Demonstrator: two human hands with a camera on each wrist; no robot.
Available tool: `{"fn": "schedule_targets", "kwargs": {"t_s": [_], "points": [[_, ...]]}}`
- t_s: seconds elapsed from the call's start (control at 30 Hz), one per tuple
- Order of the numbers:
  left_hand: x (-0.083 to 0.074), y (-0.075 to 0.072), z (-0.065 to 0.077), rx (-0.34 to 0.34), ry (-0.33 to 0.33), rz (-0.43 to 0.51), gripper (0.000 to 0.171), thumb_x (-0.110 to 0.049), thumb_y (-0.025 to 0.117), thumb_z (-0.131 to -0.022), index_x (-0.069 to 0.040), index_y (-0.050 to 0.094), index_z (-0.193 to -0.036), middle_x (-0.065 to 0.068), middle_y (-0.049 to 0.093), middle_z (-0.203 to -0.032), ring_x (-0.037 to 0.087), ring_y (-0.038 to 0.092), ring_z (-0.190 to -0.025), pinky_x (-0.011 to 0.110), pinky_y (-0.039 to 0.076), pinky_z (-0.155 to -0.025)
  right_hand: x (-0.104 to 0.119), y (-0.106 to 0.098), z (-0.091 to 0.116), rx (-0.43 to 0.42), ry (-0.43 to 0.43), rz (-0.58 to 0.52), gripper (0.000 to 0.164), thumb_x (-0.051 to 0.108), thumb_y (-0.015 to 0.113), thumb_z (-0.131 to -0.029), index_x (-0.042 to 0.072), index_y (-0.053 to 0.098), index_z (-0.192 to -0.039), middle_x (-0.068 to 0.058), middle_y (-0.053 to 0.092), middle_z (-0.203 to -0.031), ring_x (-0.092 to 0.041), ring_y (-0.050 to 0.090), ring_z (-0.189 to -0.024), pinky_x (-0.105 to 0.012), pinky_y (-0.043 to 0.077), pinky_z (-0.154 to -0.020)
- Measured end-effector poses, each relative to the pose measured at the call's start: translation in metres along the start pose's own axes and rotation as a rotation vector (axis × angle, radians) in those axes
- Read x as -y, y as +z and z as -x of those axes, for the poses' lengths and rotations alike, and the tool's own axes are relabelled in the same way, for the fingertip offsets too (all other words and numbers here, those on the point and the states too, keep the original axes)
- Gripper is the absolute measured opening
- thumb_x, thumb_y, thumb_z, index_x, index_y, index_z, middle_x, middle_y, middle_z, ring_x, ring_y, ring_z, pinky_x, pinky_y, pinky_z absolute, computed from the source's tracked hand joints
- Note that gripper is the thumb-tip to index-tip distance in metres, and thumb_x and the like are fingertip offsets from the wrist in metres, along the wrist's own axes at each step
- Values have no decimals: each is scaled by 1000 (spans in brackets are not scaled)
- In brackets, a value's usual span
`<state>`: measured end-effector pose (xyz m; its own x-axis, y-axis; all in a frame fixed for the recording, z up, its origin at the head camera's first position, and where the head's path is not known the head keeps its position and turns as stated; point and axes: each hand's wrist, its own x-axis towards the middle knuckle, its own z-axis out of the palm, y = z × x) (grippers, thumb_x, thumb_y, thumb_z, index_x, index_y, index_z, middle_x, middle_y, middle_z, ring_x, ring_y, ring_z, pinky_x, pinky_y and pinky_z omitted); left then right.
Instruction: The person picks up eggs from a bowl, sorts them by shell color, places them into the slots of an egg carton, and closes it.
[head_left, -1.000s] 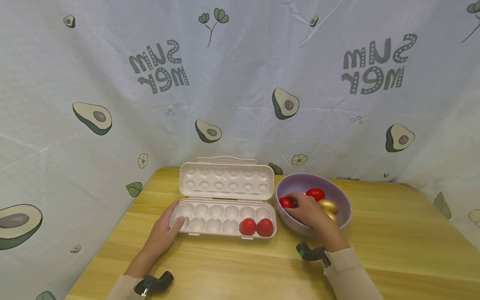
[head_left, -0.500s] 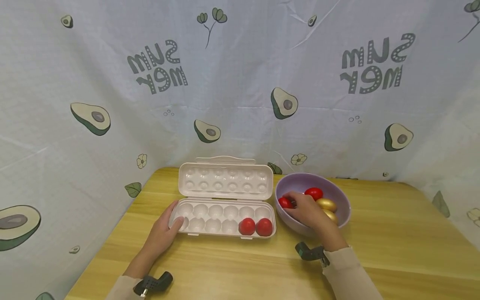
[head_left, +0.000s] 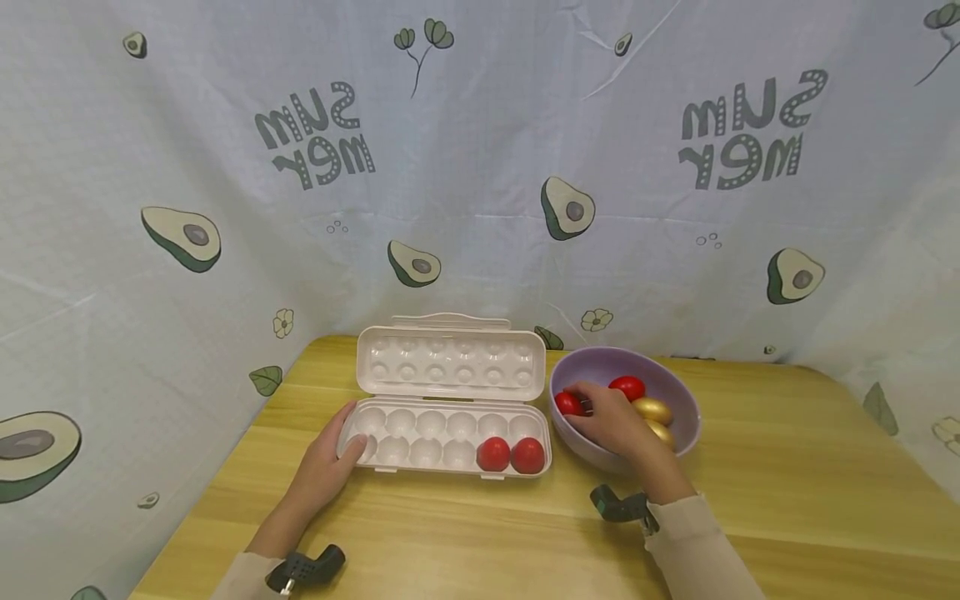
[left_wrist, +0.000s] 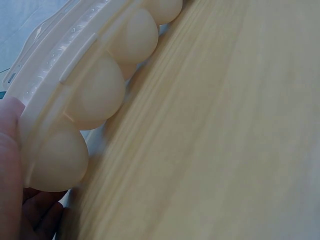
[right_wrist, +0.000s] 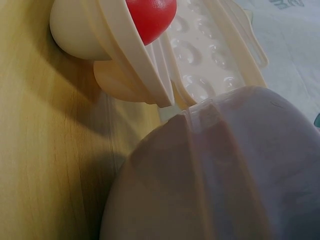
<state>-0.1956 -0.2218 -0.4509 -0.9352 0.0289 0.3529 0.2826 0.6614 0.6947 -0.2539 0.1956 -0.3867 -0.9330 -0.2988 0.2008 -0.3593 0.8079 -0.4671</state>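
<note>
A cream plastic egg box (head_left: 430,406) lies with its lid raised toward the curtain. Its left end is in my left hand (head_left: 330,457), thumb over the rim and fingers below, as the left wrist view (left_wrist: 11,170) also shows. Two red eggs (head_left: 493,454) sit in the front row's right cups. To the right, my right hand (head_left: 609,418) reaches into a purple bowl (head_left: 693,408) and holds a red egg (head_left: 567,403) at the bowl's left side. Another red egg (head_left: 627,387) and gold eggs (head_left: 654,409) lie beside that hand. The right wrist view shows the bowl's outer wall (right_wrist: 210,175), not the hand.
The wooden table (head_left: 465,533) runs back to a printed curtain (head_left: 480,167) that also hangs at the left. The bowl stands close beside the egg box's right end. Dark camera mounts (head_left: 307,568) are strapped to both wrists.
Both hands, the egg box and the bowl hold nearly the same places. The whole head view has shifted very slightly.
</note>
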Motion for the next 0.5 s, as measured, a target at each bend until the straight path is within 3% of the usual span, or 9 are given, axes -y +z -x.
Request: {"fn": "schedule_targets", "kwargs": {"t_s": [0.5], "points": [[-4,-1,1,14,-14,4,57,-32,48,-92,-8,28,-140,14,35,-140,32,32,-127,49,27,-104,0,-1,1,-17,-5,-44,32,23,69,-78,12,60,-106,-2,63,-95,-20,59,-88,-42,50,-80]]}}
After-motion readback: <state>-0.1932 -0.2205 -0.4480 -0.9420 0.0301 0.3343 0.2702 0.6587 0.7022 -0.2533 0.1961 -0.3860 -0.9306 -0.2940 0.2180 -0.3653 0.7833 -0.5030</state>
